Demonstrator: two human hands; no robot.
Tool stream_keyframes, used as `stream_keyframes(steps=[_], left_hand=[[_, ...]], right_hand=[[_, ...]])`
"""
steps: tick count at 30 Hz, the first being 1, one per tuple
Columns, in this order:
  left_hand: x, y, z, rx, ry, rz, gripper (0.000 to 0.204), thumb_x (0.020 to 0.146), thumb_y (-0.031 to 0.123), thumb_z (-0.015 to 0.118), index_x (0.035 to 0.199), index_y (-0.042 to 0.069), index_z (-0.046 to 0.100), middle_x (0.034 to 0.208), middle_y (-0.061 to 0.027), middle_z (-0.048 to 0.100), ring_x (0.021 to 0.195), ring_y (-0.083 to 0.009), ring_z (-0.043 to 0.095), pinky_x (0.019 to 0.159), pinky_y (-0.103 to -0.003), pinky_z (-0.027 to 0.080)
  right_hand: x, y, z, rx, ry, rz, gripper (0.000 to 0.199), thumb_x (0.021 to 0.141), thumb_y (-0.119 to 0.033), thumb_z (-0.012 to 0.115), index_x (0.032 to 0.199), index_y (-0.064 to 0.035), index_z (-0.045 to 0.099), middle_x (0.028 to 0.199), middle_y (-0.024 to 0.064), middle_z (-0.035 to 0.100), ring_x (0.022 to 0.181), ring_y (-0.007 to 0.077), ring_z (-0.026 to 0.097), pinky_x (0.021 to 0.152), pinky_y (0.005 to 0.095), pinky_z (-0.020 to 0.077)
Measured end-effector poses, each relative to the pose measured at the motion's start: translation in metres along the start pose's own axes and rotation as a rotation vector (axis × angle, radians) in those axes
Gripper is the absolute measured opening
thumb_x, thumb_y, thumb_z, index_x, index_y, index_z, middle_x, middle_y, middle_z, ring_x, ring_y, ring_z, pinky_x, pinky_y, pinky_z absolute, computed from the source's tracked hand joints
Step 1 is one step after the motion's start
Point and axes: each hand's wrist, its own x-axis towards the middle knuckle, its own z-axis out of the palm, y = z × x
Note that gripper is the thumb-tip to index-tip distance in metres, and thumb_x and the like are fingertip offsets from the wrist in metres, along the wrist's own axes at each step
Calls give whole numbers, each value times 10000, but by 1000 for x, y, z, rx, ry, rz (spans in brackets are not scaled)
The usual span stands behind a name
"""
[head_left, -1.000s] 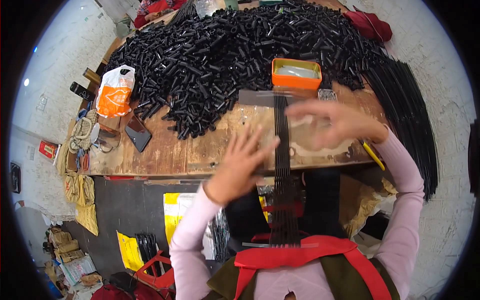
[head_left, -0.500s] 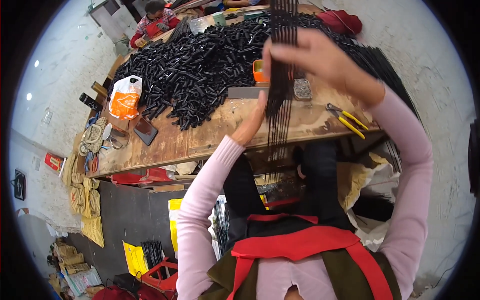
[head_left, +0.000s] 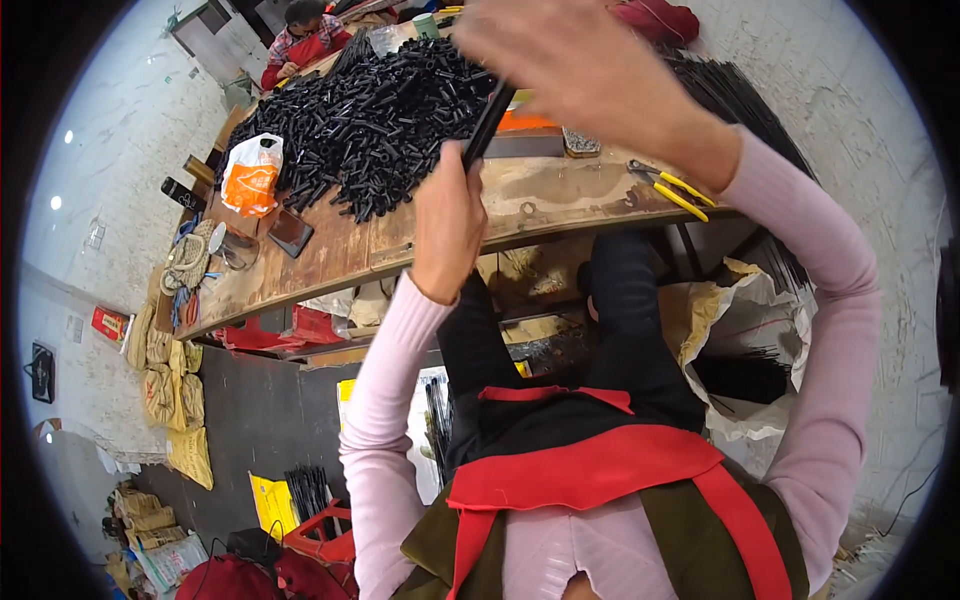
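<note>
My left hand is closed around the lower end of a bundle of thin black rods, tilted with its top to the right. Across the upper part of the bundle reaches my right hand, its fingers stretched out and a little blurred. That hand hides the bundle's top end, and whether it touches the rods I cannot tell. Beyond both hands a large heap of short black tubes covers the wooden table. A grey flat bar and a small box of metal bits lie just behind the bundle.
Yellow-handled pliers lie near the table's front edge. Leftward are a phone, a clear mug and an orange-white bag. Long black rods lie at right, above an open sack. A co-worker sits across the table.
The bundle has swung from hanging upright with its rods fanned downward to a compact tilted position. My left hand has moved left and closed on it; my right hand has risen with its fingers straightened.
</note>
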Motion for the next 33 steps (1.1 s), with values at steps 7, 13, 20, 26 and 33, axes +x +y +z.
stream_keyframes(steps=[7, 13, 20, 26, 33], left_hand=[[13, 50, -44, 665, 508, 564, 452, 816, 46, 568, 1267, 75, 546, 1260, -144, 532, 1218, -322, 485, 1084, -510, 334], [-35, -24, 52, -628, -572, -169, 362, 865, 120, 720, 1172, 12, 562, 923, -65, 627, 830, -139, 572, 720, -293, 468], [-151, -99, 123, -780, -881, -255, 369, 895, 199, 718, 1138, -30, 563, 828, -24, 601, 754, -81, 511, 649, -274, 457], [-215, -94, 126, -827, -1077, -651, 362, 912, 152, 687, 1192, -38, 557, 895, -58, 633, 736, -109, 554, 633, -281, 488], [-181, -111, 76, -344, -957, -197, 376, 863, 167, 670, 1196, 7, 604, 976, -228, 682, 932, -373, 665, 794, -428, 525]], right_hand=[[10, -24, 49, 1511, -41, 934, 411, 972, -434, 535, 803, -60, 522, 581, 29, 469, 502, 160, 506, 474, 304, 397], [-37, -101, 56, 1985, 159, 1594, 495, 963, -534, 524, 744, -92, 482, 538, -13, 402, 427, 95, 391, 405, 254, 316], [-110, -248, 61, 1769, 114, 1944, 488, 988, -495, 502, 722, -86, 515, 536, -28, 446, 427, 60, 397, 391, 229, 285], [-145, -310, 45, 1961, 30, 2047, 361, 1026, -371, 480, 835, -66, 507, 581, 0, 482, 476, 82, 460, 464, 223, 380], [-133, -266, 59, 2000, 6, 1924, 307, 982, -206, 576, 1199, 10, 548, 1005, 115, 655, 891, 170, 648, 826, 308, 524]])
